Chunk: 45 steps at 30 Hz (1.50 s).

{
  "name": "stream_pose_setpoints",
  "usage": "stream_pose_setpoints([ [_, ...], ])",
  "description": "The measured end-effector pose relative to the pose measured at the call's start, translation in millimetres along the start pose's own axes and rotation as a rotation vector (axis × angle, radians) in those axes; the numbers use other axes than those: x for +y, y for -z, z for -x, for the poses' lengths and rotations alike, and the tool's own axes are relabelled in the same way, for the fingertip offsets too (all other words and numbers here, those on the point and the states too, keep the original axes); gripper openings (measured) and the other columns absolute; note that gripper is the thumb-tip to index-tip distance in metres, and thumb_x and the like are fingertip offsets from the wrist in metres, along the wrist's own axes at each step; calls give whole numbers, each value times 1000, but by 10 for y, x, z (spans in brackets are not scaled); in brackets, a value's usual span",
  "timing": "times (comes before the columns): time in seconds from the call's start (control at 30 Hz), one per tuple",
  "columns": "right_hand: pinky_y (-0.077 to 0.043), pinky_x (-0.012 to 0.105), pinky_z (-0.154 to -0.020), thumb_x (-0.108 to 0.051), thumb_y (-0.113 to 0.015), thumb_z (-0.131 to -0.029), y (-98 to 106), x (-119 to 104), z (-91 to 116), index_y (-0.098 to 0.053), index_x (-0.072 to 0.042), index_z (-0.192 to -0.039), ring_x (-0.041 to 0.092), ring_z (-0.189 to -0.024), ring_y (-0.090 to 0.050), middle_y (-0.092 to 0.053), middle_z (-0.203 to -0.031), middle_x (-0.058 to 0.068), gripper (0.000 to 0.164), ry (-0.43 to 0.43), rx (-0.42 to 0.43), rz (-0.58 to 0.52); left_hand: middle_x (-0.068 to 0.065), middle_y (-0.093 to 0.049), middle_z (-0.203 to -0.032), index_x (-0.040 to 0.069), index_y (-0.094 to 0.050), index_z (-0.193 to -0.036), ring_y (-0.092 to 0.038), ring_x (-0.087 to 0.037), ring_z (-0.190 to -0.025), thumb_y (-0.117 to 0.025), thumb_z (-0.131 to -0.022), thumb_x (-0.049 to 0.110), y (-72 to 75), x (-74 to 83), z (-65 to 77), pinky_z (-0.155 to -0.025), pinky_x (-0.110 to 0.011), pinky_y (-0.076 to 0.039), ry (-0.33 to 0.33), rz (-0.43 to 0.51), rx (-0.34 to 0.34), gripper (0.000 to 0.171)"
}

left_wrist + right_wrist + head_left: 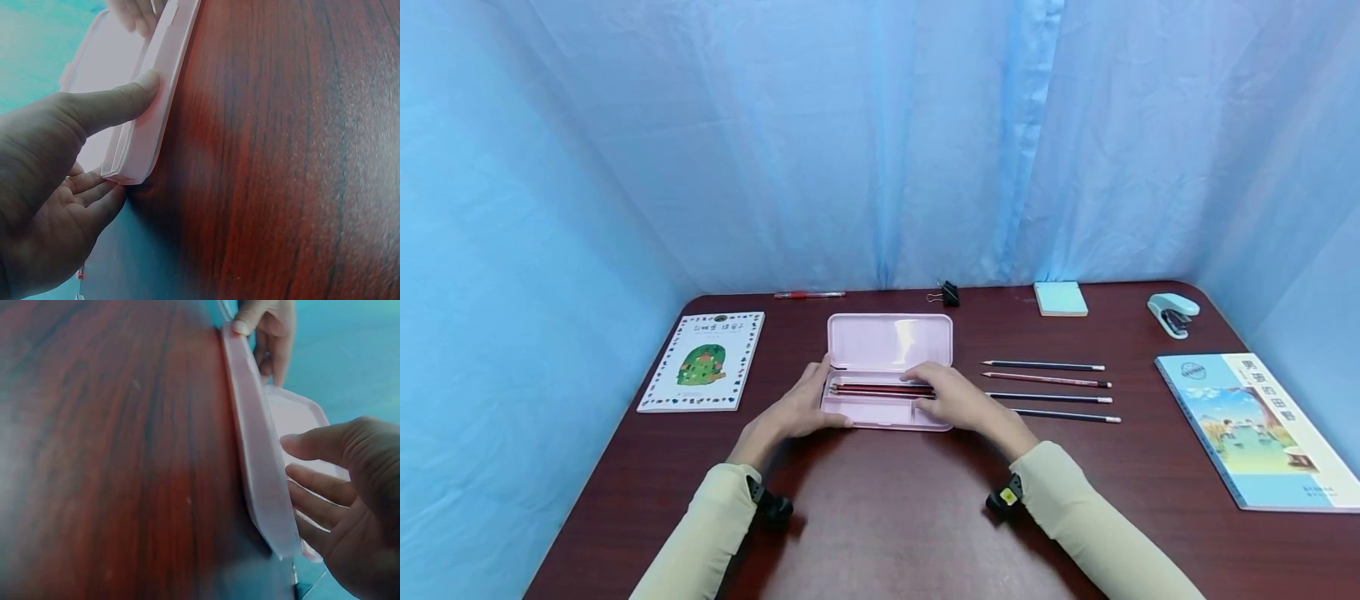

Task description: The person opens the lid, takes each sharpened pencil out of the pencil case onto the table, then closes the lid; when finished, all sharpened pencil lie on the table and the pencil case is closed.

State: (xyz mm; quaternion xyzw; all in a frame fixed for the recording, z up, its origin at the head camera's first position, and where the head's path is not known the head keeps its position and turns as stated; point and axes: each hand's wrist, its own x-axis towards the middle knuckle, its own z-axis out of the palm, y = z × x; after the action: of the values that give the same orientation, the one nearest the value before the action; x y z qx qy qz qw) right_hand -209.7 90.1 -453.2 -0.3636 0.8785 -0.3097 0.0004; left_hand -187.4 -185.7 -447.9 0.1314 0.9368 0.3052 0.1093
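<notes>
A pink pencil case (pixel 880 412) lies on the table with its lid (pixel 865 342) raised towards the back. Several red and dark pencils (pixel 872 390) lie lengthwise in its long compartment. My left hand (pixel 806 407) grips the case's left end, its thumb (pixel 134 94) on the front wall and its other fingers round the end. Over the right part of the case is my right hand (pixel 953 398), its fingertips reaching inside above the pencil ends. In the right wrist view its thumb and fingers (pixel 319 503) are loosely spread at the rim, with no pencil visible between them.
Several pencils (pixel 1048 398) lie in a row right of the case. A storybook (pixel 700 392) is at left, a thicker book (pixel 1255 425) at right. Along the back are a red pen (pixel 809 295), a binder clip (pixel 950 293), sticky notes (pixel 1060 299) and a stapler (pixel 1172 314).
</notes>
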Motion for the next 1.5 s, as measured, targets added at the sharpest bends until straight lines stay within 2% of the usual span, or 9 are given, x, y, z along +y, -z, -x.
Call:
stream_pose_setpoints([
  [0.13,-40,39,-95,-5,-63,-84,-18,-35,-61,-59,0,-115,26,-109,-55,-62,-112,13,33,6,-41,73,-14,-27,-141,9,-4,-149,-32,-24,-127,-80,-67,39,-3,-9,-15,-105,-40,-27,-2,0,1,115],
  [0.3,-46,35,-85,-4,-65,-83,0,9,-90,-63,-1,-107,20,-94,-60,-66,-99,9,25,-32,-71,-16,-15,-27,-141,8,-5,-149,-32,-24,-127,-80,-68,38,-4,-22,-25,-105,-40,-27,-10,-3,5,115],
  [0.43,-47,31,-78,-4,-67,-81,2,55,-96,-66,-3,-102,14,-84,-59,-66,-89,4,20,-66,-74,-73,-15,-27,-141,8,-4,-149,-33,-24,-127,-80,-67,39,-5,-19,-19,-105,-40,-27,-9,-3,4,115],
  [0.67,-46,30,-74,-4,-68,-80,16,55,-105,-69,-5,-96,10,-78,-56,-66,-84,1,15,-124,-90,-124,-12,-24,-143,12,-3,-149,-31,-23,-127,-78,-69,41,-16,-7,-11,-106,-41,-27,27,-14,-16,114],
  [0.87,-46,28,-73,-6,-67,-81,46,69,-44,-71,-9,-93,8,-78,-56,-66,-84,-2,13,-137,-36,-125,-12,-25,-142,11,-3,-149,-31,-22,-127,-79,-69,41,-20,1,-9,-106,-40,-26,21,-15,-11,115],
  [1.17,-46,27,-69,-11,-66,-84,372,134,254,-71,-17,-96,11,-78,-54,-63,-87,-6,14,-211,41,-190,-12,-26,-142,9,-4,-149,-33,-23,-126,-79,-68,41,-8,10,5,-105,-41,-27,17,-15,-3,115],
  [1.5,-45,27,-68,-16,-65,-86,721,471,873,-70,-19,-98,10,-78,-54,-63,-90,-7,13,-256,82,-127,-12,-27,-140,9,-4,-149,-32,-22,-126,-80,-68,40,-9,2,11,-105,-40,-28,1,-15,-1,115],
])
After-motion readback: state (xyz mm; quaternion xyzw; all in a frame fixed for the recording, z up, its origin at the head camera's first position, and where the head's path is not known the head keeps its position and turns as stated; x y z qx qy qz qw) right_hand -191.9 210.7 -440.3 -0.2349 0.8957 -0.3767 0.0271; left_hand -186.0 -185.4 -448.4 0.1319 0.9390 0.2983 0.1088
